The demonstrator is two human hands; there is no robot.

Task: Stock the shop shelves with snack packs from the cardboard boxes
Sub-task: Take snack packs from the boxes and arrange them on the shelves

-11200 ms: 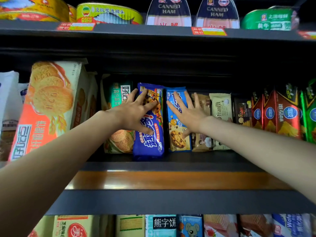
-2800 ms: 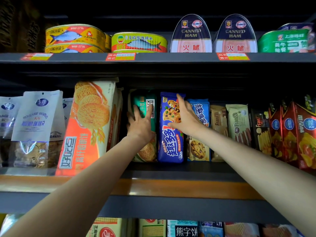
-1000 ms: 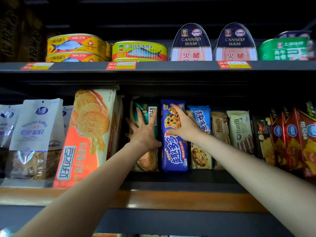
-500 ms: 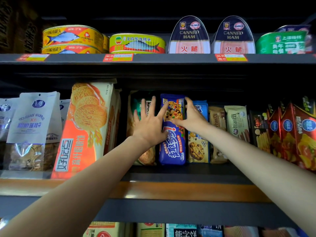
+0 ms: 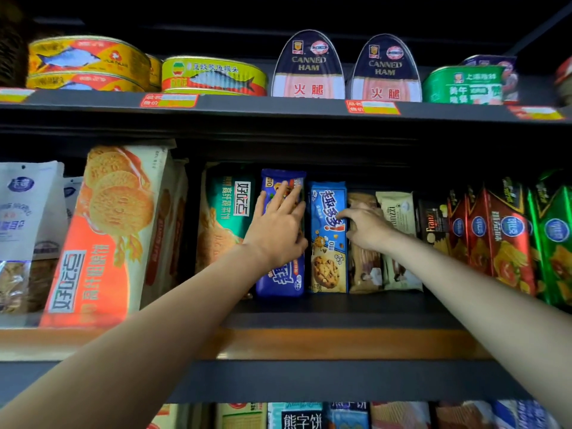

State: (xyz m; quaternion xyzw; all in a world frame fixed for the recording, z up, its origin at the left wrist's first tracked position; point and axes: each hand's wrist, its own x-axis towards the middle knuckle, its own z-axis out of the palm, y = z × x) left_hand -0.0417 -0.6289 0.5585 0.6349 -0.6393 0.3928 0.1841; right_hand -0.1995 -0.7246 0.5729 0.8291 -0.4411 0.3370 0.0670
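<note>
A dark blue cookie pack (image 5: 280,281) stands upright on the middle shelf (image 5: 325,343). My left hand (image 5: 277,226) presses flat on its front with straight fingers. Right beside it stands a light blue cookie pack (image 5: 326,258). My right hand (image 5: 368,227) has curled fingers at that pack's right edge, index finger lying across its front. A teal biscuit pack (image 5: 226,218) stands just left of the dark blue one. No cardboard box is in view.
A big orange biscuit box (image 5: 105,236) and white pouches (image 5: 24,212) fill the shelf's left. Beige wafer packs (image 5: 399,243) and red and green packs (image 5: 501,236) stand to the right. Fish tins (image 5: 213,75) and canned ham (image 5: 309,66) line the upper shelf.
My left hand slid right from the teal pack onto the dark blue pack. My right hand left the dark blue pack and moved onto the light blue one.
</note>
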